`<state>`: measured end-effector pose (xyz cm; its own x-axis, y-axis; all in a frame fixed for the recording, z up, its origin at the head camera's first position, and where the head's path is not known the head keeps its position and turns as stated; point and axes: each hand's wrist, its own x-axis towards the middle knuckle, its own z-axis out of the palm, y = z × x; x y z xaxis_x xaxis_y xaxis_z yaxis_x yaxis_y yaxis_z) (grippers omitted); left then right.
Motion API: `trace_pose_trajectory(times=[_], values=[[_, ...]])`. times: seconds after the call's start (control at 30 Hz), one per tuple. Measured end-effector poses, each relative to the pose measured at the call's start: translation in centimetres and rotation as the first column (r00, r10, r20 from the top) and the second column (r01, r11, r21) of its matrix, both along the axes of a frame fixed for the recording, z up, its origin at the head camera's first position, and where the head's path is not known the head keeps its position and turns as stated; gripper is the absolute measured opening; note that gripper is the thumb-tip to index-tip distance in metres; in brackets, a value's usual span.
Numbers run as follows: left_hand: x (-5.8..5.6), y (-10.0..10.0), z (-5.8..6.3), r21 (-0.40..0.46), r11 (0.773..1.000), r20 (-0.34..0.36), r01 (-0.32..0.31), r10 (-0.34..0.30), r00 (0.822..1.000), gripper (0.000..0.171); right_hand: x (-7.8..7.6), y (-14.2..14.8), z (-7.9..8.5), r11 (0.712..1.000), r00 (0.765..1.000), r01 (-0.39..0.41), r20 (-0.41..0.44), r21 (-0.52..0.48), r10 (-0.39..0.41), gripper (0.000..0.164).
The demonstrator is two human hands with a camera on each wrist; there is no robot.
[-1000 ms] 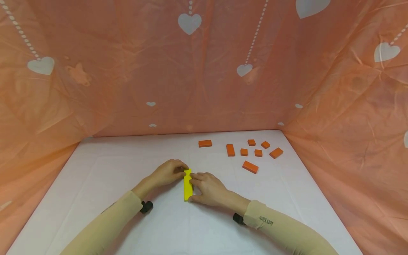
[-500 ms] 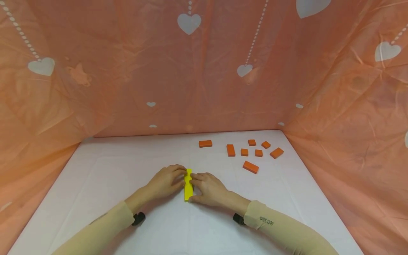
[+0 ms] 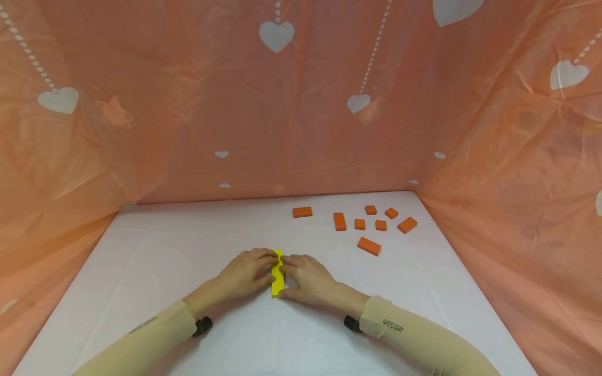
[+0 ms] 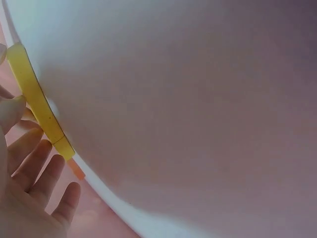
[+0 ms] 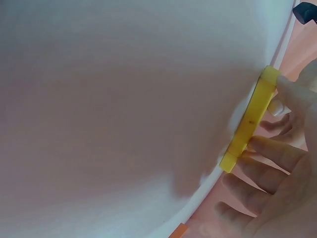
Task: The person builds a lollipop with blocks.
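Observation:
A slim yellow bar [image 3: 278, 282] lies lengthwise on the white table, its long axis pointing away from me. A seam crosses the bar [image 4: 42, 111] near one end in the left wrist view. From the left, my left hand [image 3: 243, 274] touches it, thumb against the side and fingertips over the far part. On the opposite side my right hand [image 3: 310, 279] rests its thumb near the close end and its fingers farther up. Loosely bent fingers [image 5: 262, 173] line one side in the right wrist view; none wrap round the bar. Fingertips hide parts of its edges.
Several orange blocks, long ones [image 3: 369, 246] and small square ones [image 3: 359, 224], lie scattered at the back right of the white table [image 3: 155, 250]. A lone long orange block [image 3: 302, 212] sits near the back edge. Orange cloth [image 3: 301, 130] with white hearts encloses the table.
My left hand has slid toward me along the yellow bar, its thumb now lower on the side. The right hand and the orange blocks have stayed put.

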<state>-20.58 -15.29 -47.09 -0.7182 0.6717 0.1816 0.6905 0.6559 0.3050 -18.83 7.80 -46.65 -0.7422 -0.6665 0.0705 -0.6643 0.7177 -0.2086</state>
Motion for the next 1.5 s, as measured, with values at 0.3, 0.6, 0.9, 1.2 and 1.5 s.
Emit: trace_pose_trajectory(times=[0.3, 0.6, 0.9, 1.2, 1.5], values=[[-0.2, -0.1, 0.1, 0.003, 1.000, 0.056, 0.024, -0.024, 0.998, 0.037, -0.1, -0.1, -0.1, 1.000, 1.000, 0.004, 0.017, 0.008, -0.005, 0.061], [-0.6, -0.1, 0.1, 0.041, 0.997, 0.061, 0.062, -0.064, 0.996, 0.034, 0.0, 0.0, 0.1, 1.000, 1.000, -0.002, 0.014, 0.005, 0.002, 0.062], [-0.4, 0.0, 0.1, 0.033, 0.998, 0.092, 0.055, -0.058, 0.994, 0.033, 0.0, 0.6, 0.4, 0.999, 0.998, 0.028, 0.051, -0.025, -0.026, 0.066], [-0.4, 0.1, 0.1, 0.013, 0.999, 0.098, 0.033, -0.034, 0.995, 0.033, -0.4, 4.0, 1.4, 0.940, 0.976, 0.181, 0.173, -0.288, -0.135, 0.059], [-0.3, 0.0, 0.1, 0.001, 1.000, 0.106, 0.021, -0.021, 0.994, 0.035, -1.5, 9.9, 1.3, 0.777, 0.930, 0.368, 0.225, -0.510, -0.292, 0.054]])
